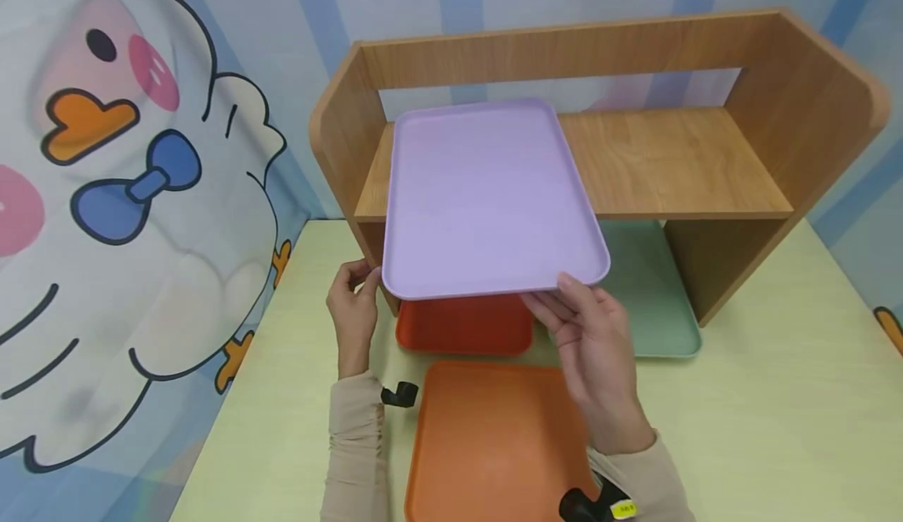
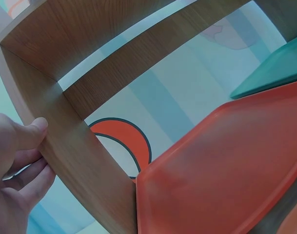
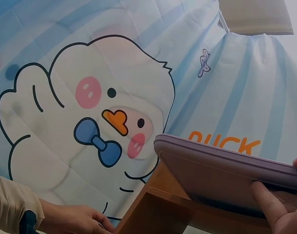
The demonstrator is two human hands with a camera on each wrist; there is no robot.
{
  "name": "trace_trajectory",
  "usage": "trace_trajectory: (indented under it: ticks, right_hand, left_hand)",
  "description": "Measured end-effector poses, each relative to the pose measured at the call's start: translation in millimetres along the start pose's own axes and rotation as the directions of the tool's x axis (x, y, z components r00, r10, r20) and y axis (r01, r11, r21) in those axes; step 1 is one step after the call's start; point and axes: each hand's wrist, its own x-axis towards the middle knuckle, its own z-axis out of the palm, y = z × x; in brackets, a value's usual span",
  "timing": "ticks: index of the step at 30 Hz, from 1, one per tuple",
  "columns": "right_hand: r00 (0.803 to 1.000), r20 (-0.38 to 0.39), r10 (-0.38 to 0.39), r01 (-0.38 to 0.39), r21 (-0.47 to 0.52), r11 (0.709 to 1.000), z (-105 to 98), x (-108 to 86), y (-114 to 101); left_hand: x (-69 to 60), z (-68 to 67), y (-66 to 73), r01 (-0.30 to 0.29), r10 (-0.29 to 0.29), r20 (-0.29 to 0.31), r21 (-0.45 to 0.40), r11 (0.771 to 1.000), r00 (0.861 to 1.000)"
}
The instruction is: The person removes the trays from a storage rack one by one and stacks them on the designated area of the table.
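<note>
A lilac tray [image 1: 494, 201] is held up in front of the left part of a small wooden shelf [image 1: 677, 161]. My right hand [image 1: 596, 342] grips its near right corner, thumb on the rim and fingers beneath, as the right wrist view also shows. At the shelf's left side panel [image 2: 75, 146], my left hand [image 1: 354, 302] pinches the front edge between thumb and fingers. Under the shelf lies a red tray [image 1: 466, 326], partly hidden by the lilac one. A green tray [image 1: 666, 310] lies to its right, below the shelf board.
An orange tray [image 1: 494, 444] lies on the pale yellow table [image 1: 790, 420] in front of the shelf, partly behind my right forearm. A cloth backdrop [image 1: 233, 130] with a cartoon duck hangs behind and at the left.
</note>
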Motion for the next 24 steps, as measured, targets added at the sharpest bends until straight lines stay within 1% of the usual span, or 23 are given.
trace_trajectory:
  ticks: [4, 7, 10, 18, 23, 24]
  right_hand:
    - [1.000, 0.024, -0.007, 0.006, 0.041, 0.999, -6, -1.9, -3]
    - [0.999, 0.050, -0.012, 0.009, 0.058, 0.998, -11, -3.2, -6]
    - [0.996, 0.086, -0.015, 0.011, 0.054, 0.998, -16, -4.7, -10]
    - [0.981, 0.188, -0.053, 0.036, 0.092, 0.995, -33, -6.0, -17]
    - [0.970, 0.234, -0.060, 0.043, 0.076, 0.996, -41, -8.1, -20]
    - [0.971, 0.233, -0.058, 0.045, 0.059, 0.997, -43, -8.6, -21]
  left_hand:
    - [0.6, -0.6, -0.8, -0.015, 0.015, 0.004, -0.001, 1.000, 1.000]
    - [1.0, -1.1, -0.7, -0.006, 0.006, 0.009, 0.008, 1.000, 1.000]
    - [1.4, -1.6, -0.8, 0.001, -0.001, 0.013, 0.014, 1.000, 1.000]
    - [2.1, -1.9, -1.4, 0.000, 0.000, 0.011, 0.012, 1.000, 1.000]
    - [1.8, -2.7, -0.6, -0.004, 0.004, 0.016, -0.002, 1.000, 1.000]
    - [1.8, -2.7, -0.6, -0.006, 0.006, 0.017, -0.004, 1.000, 1.000]
